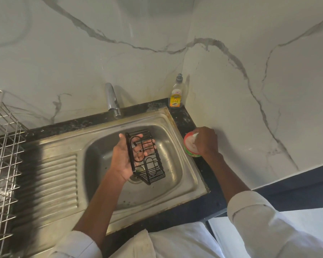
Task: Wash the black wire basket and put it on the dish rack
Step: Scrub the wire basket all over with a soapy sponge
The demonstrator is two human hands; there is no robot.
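Note:
My left hand [122,158] holds the black wire basket [147,162] tilted on its side above the steel sink bowl [177,175], fingers reaching through the wires. My right hand [206,141] rests on a round tub of white dish soap [189,148] on the dark counter to the right of the sink, pinching something pale against the paste; I cannot tell what it is. The metal wire dish rack [4,146] stands at the far left, beside the sink's ribbed drainboard [58,183].
A chrome tap [112,99] stands behind the bowl with no water running. A clear bottle of dish liquid [176,94] sits in the back right corner. Marble walls close the back and right sides. The dark counter edge [209,198] runs along the sink's right.

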